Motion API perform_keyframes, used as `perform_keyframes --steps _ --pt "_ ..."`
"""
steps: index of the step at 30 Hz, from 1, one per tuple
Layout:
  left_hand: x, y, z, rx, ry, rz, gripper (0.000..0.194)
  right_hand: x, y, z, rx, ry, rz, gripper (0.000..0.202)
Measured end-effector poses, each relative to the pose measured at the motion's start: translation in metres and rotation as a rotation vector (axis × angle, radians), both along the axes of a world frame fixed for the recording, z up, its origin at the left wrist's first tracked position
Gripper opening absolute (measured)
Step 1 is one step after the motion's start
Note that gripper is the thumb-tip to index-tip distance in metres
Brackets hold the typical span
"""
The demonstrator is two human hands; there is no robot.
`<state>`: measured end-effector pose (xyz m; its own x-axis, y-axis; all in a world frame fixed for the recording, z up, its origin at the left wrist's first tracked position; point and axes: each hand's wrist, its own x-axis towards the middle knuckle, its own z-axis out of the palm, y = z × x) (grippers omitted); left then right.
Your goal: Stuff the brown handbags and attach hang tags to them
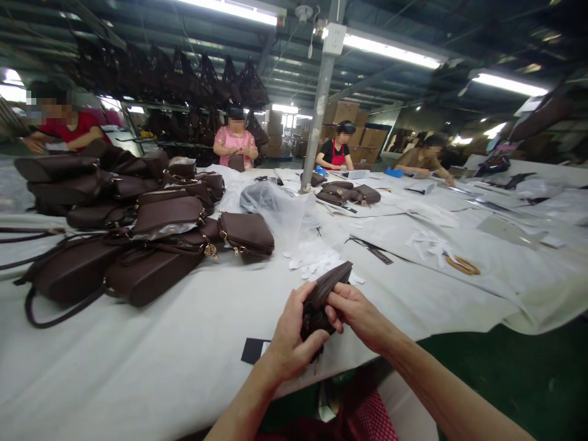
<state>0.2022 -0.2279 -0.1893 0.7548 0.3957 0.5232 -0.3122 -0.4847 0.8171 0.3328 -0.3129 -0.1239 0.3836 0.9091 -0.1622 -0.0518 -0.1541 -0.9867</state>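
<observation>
A small dark brown bag [327, 283] is held between my two hands over the near edge of the table. My left hand [294, 334] wraps round its near left side, thumb across the lower part. On the right, my right hand [349, 306] grips the bag's upper edge with bent fingers. The bag stands tilted, and my fingers hide much of its lower part. A black card tag [252, 350] lies on the cloth just left of my left hand.
Brown handbags [156, 257] are heaped at the left. A clear plastic bag [280, 205], white paper scraps [316, 260] and a tan ring [463, 264] lie on the white-covered table [193, 361]. A grey post [316, 122] rises mid-table. Several co-workers sit across.
</observation>
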Motion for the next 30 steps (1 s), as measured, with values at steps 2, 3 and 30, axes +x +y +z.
perform_keyframes --steps 2,3,30 --pt "0.005 -0.003 0.001 -0.005 -0.043 0.084 0.059 -0.001 -0.001 0.000 0.010 -0.044 0.024 0.042" --pt "0.007 -0.004 0.002 -0.005 -0.070 0.127 0.056 -0.003 -0.001 0.000 0.021 -0.068 0.031 0.042" --pt "0.003 0.035 0.028 -0.310 0.054 0.000 0.024 0.004 -0.008 -0.003 0.187 -0.896 0.063 0.026"
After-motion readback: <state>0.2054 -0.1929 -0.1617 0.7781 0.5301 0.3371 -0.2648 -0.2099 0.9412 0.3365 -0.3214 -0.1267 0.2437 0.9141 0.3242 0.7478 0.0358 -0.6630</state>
